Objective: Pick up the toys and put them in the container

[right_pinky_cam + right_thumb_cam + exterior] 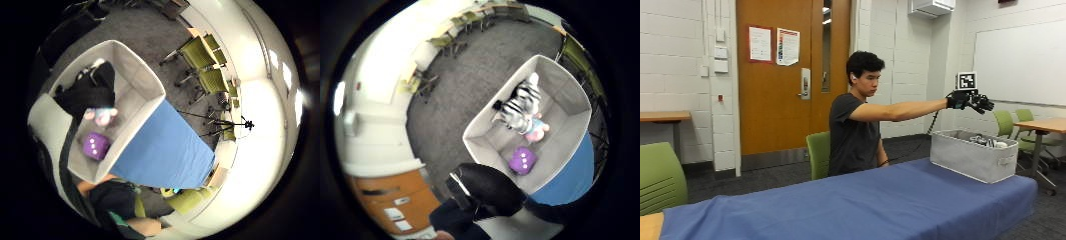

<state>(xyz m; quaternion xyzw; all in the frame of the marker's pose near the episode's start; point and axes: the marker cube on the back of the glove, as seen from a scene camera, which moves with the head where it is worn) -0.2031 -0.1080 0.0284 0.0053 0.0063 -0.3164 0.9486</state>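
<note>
Hovering above grey fabric container (971,160), gloved hand (971,101) spread, empty; striped plush zebra (521,108), purple cube (522,160) inside.

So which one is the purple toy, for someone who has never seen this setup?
Find the table with the blue cloth; at its end stands a grey fabric container. On the container's floor lies the purple toy, a small block with white dots, the only solid purple thing there, beside a zebra-striped plush and a pink toy.
</note>
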